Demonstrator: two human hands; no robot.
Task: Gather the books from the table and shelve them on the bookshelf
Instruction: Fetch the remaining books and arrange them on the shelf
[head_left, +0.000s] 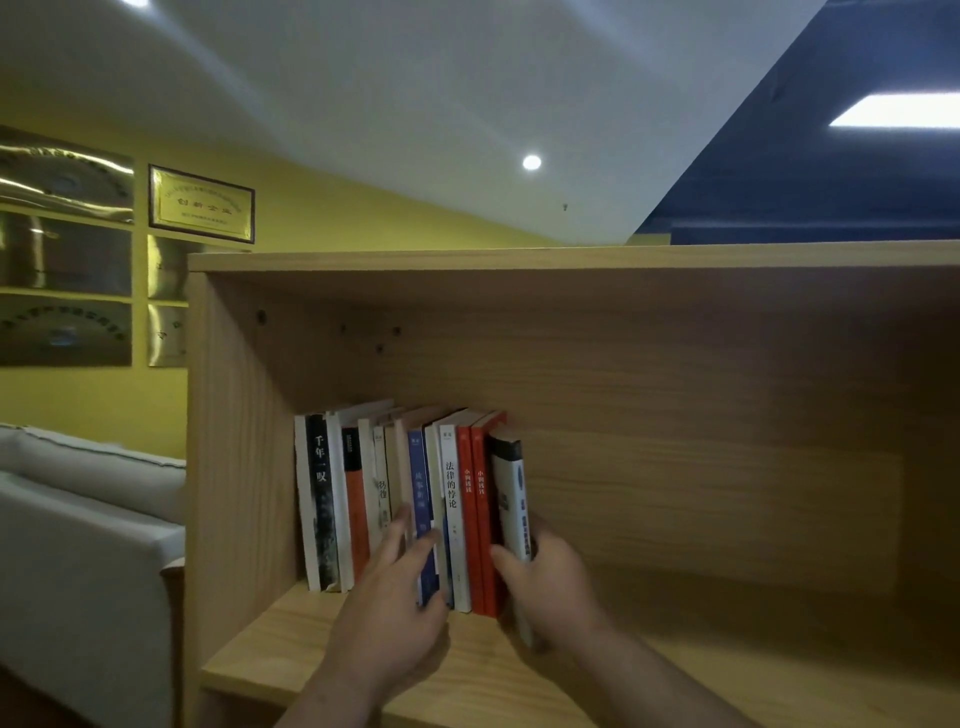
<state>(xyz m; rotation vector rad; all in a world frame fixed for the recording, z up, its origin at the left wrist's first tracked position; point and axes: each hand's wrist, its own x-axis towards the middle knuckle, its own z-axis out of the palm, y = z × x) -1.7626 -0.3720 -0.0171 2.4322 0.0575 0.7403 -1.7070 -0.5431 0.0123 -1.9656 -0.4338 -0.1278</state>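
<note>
While the right hand (545, 582) grips the lower part of a grey-and-white book (511, 483), thumb on the side facing the row and fingers curled round the far side, that book stands upright at the right end of the row of books (332, 499), against the two red books (475, 509). Its foot sits slightly forward of the row's spines, so it is judged not yet pushed fully home.

The left hand (395, 613) holds nothing. Its fingers are straight and slightly spread, with the tips laid on spines at the middle of the row, at and just left of the blue book (420, 488), apparently steadying the row.

About a dozen volumes stand in the row, which begins near the left wall of the bookshelf (727, 519). To the right of the row the shelf board carries no books.

Shelving appears well advanced, with one book being seated. The table is out of view, so whether further books await collection cannot be told.

Left of the row, beyond the shelf wall, are a pale sofa (78, 519) and framed gold plaques (201, 203) on a yellow wall.
</note>
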